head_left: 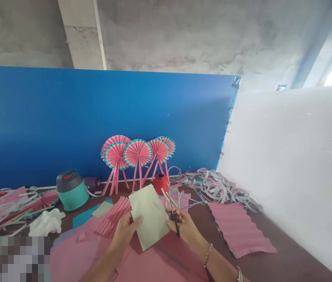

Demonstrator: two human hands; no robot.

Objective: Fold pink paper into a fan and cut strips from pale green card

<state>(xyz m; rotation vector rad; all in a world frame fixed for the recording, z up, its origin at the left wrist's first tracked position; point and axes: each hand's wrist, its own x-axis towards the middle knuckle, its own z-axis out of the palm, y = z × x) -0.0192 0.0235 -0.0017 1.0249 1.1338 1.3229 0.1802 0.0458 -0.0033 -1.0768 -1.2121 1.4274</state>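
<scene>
A pale yellow-green sheet of paper (151, 219) is tilted up in front of me. My left hand (124, 232) pinches its left edge between thumb and fingers. Dark-handled scissors (175, 223) are in my right hand (185, 226), blades pointing up and away beside the paper's right edge. The right thumb is close to that edge; whether it presses on the paper, I cannot tell. Beneath both hands lie large pink sheets (156, 266). A pleated pink paper (115, 216) rests just beyond my left hand. Cut pale strips (180, 197) lie behind the scissors.
Several round pink paper fans (138, 152) on sticks lean against the blue panel (51, 117). A red spool (160, 185) stands before them. At left are a teal container (72, 196) and crumpled white material (46, 222); at right, tangled strips (215, 186) and a rippled pink sheet (240, 227).
</scene>
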